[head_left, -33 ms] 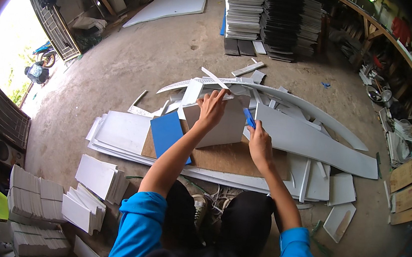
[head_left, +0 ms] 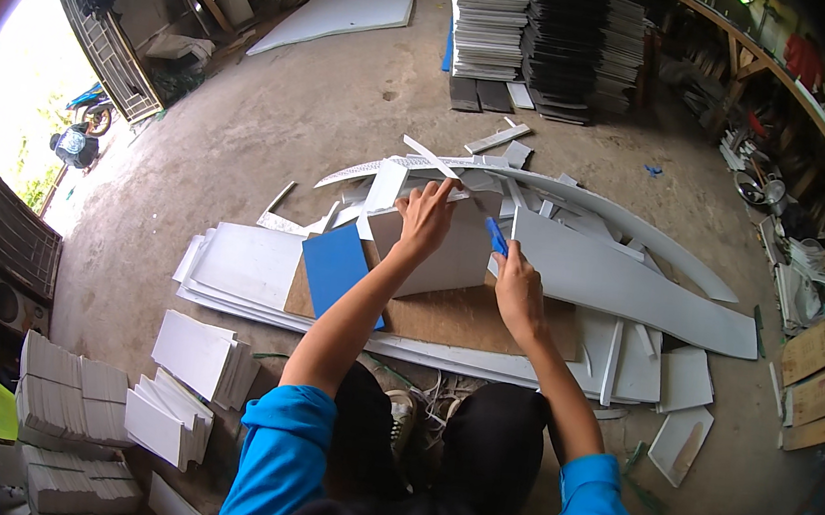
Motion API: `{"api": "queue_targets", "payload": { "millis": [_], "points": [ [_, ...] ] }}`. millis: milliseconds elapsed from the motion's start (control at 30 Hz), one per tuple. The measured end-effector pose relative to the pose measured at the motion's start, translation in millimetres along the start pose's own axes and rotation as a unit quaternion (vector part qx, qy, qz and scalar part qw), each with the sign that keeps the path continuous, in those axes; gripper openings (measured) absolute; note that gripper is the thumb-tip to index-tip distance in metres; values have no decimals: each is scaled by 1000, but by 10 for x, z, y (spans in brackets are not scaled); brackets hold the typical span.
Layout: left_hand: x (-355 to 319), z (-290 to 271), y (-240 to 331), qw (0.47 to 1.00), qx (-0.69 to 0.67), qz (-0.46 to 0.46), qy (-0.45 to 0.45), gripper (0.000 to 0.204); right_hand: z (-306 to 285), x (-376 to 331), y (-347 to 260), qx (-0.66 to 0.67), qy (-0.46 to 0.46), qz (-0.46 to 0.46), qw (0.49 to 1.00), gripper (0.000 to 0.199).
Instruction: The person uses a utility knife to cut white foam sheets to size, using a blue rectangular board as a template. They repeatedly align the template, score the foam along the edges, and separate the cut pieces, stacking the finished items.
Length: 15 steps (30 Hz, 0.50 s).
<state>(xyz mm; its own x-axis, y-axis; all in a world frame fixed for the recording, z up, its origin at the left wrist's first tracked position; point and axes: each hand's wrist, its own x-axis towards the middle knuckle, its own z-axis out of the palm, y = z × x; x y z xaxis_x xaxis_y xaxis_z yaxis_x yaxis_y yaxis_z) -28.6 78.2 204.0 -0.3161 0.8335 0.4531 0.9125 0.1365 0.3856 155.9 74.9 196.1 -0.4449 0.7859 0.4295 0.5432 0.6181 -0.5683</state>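
My left hand (head_left: pixel 424 221) is closed on the top edge of a white foam board panel (head_left: pixel 448 253). The panel stands tilted on a brown board (head_left: pixel 441 319). In my right hand (head_left: pixel 521 294) is a blue utility cutter (head_left: pixel 496 235), fingers wrapped round it, its front end beside the panel's right edge. Whether the blade touches the panel is too small to tell. A blue rectangular sheet (head_left: pixel 333 264) lies on the brown board by my left forearm. To the right, a long white board (head_left: pixel 631 281) slants across the pile.
White offcuts (head_left: pixel 587 224) and a curved strip (head_left: pixel 665 242) lie behind the panel. Stacked white pieces (head_left: pixel 202 351) and tied bundles (head_left: pixel 72 388) stand at the left. Tall sheet stacks (head_left: pixel 489 29) rise at the back. Brown cardboard pieces (head_left: pixel 813 370) lie far right.
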Motion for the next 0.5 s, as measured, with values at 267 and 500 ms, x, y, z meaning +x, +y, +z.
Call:
{"api": "queue_targets", "payload": {
  "millis": [267,500],
  "points": [
    [16,31,-7,1000,-3,1,8,33,61,74,-143,-97,-27,-19,995,14],
    [25,29,-10,1000,6,-3,6,34,88,94,-217,-97,-44,1,994,15]
  ]
}}
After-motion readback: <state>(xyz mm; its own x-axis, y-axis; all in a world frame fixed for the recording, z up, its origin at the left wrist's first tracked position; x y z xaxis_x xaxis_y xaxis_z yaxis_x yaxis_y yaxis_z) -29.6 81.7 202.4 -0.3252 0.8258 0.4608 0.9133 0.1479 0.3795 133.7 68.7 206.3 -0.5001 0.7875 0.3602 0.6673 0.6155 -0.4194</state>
